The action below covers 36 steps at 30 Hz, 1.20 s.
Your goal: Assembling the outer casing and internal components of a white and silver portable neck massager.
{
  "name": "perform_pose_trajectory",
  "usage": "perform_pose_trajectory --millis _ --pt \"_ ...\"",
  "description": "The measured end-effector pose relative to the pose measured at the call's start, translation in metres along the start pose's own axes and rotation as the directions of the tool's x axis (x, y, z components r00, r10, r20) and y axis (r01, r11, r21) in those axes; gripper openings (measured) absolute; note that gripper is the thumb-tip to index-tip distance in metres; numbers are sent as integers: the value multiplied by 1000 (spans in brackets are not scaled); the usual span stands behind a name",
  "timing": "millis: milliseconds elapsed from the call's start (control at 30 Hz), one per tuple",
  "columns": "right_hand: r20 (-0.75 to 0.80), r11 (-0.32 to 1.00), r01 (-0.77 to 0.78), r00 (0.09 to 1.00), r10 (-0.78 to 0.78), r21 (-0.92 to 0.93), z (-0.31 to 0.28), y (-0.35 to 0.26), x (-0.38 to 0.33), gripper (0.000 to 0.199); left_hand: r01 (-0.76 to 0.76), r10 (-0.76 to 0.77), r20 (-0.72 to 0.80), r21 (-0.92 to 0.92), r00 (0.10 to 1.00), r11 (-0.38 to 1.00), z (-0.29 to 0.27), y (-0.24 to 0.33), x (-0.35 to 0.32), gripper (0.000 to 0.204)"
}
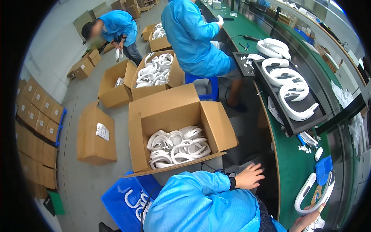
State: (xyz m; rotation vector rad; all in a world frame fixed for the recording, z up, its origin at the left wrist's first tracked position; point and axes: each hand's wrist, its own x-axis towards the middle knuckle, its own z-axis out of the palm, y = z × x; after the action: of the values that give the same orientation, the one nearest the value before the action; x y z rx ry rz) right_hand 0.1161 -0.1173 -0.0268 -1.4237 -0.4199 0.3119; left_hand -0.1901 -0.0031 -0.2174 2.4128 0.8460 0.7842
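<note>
My left hand (249, 176) lies with fingers spread on a dark surface by my lap, a black band on its wrist, just right of an open cardboard box (216, 127) filled with white U-shaped plastic parts (177, 147). My right hand (309, 219) at the lower right grips a white U-shaped part (309, 191) over the green workbench (290, 166). My blue sleeve (201, 201) fills the lower middle.
A black tray (299, 123) with white U-shaped parts sits on the bench; a small blue bin (322, 168) is beside my right hand. A blue crate (119, 201), a closed box (96, 135) and more open boxes stand on the floor. Two people in blue coats (193, 38) (116, 25) work beyond.
</note>
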Motion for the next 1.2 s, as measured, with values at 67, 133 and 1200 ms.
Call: perform_pose_trajectory --millis 67,133,1200 --pt "1 1000 6 1000 -6 -4 -3 -1 0 42 98 -104 203 38 974 994 0 -2 11 48" --pt "7 1000 11 1000 -11 -6 -9 -2 -1 42 192 -214 388 96 896 977 2 -2 27 60" --pt "-49 995 25 998 -30 -97 -2 -8 1 46 190 -246 237 235 940 953 48 -27 82 83"
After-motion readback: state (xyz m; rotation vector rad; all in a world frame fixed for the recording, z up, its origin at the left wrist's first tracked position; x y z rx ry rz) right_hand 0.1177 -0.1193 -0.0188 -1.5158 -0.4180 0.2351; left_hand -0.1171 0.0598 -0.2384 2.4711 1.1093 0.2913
